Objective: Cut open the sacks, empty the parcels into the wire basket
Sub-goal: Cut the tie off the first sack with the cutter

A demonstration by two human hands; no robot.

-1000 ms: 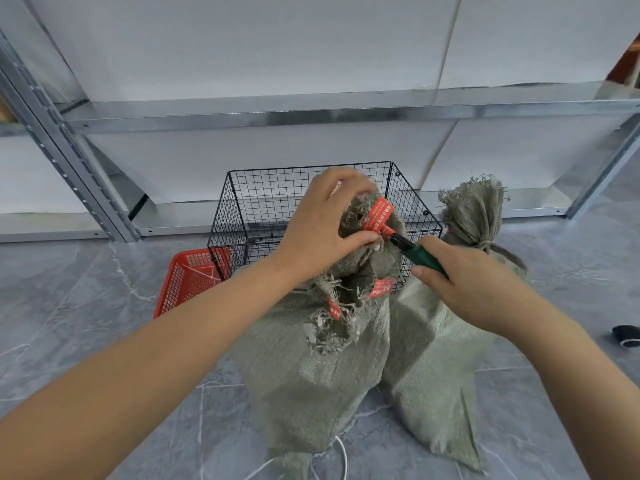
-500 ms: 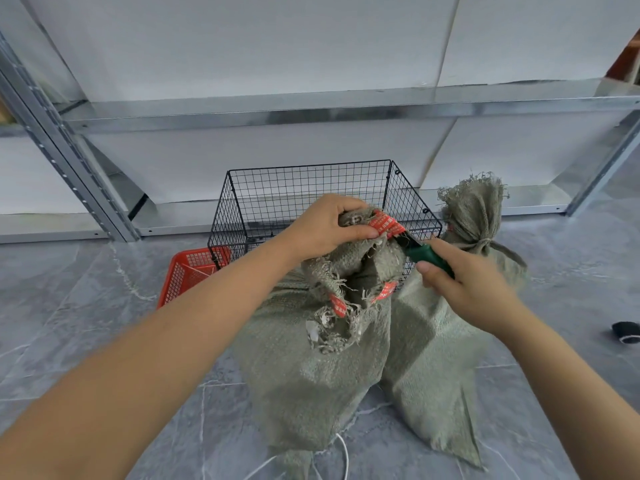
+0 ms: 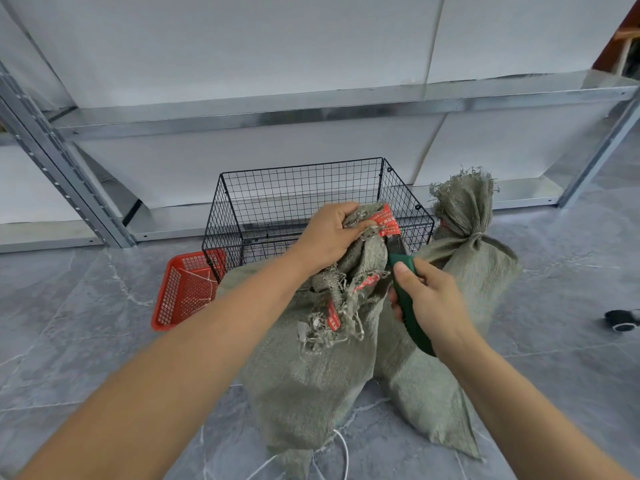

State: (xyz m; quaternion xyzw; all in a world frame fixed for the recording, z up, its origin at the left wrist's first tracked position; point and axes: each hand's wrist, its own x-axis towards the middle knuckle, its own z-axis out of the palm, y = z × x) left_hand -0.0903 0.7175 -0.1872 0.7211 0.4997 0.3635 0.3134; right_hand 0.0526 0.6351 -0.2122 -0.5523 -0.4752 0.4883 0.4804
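Two grey-green woven sacks stand on the floor in front of a black wire basket (image 3: 304, 188). The near sack (image 3: 311, 368) has a frayed, torn top with red tape strips. My left hand (image 3: 327, 237) grips the bunched top of this sack beside a red tape piece (image 3: 388, 220). My right hand (image 3: 431, 303) holds a green-handled utility knife (image 3: 410, 313), its blade pointing up against the sack's top just under the tape. The second sack (image 3: 471, 271) stands to the right, its neck tied shut. No parcels show.
A red plastic basket (image 3: 187, 292) leans left of the wire basket. Metal shelving (image 3: 311, 109) runs along the white wall behind. A white cord (image 3: 343, 452) lies on the grey tiled floor under the near sack. A small black item (image 3: 621, 322) sits at the far right.
My left hand has pulled the sack's top lower and to the right. My right hand has drawn back toward me with the knife, its handle now more upright.
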